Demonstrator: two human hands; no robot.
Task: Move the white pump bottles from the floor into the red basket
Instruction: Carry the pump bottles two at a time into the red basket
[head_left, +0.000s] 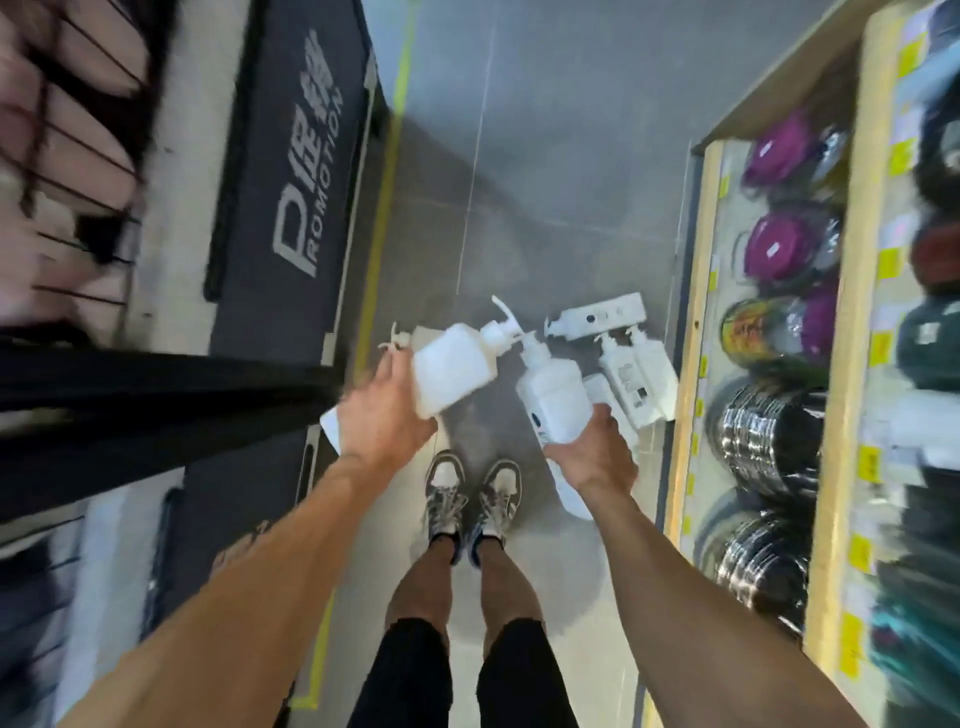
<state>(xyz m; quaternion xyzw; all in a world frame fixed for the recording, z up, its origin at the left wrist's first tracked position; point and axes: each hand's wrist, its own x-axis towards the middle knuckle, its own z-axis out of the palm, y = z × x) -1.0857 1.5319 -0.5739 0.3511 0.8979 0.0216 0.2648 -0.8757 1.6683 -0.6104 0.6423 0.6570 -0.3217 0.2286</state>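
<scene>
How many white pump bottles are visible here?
7, perhaps more: one bottle in the left hand, another in the right hand, one partly hidden behind each, three on the floor by the shelf.

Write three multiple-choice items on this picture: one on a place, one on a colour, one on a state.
1. The shelf of goods stands: A on the person's left; B on the person's right; C behind the person.
2. The floor tape is: A red; B yellow; C blue.
3. The left hand: A hangs empty; B rests on the shelf; C grips a white pump bottle.

Answers:
1. B, the shelf fills the picture's right edge.
2. B, the strip shows yellow.
3. C, the hand is wrapped round the bottle's base.
</scene>
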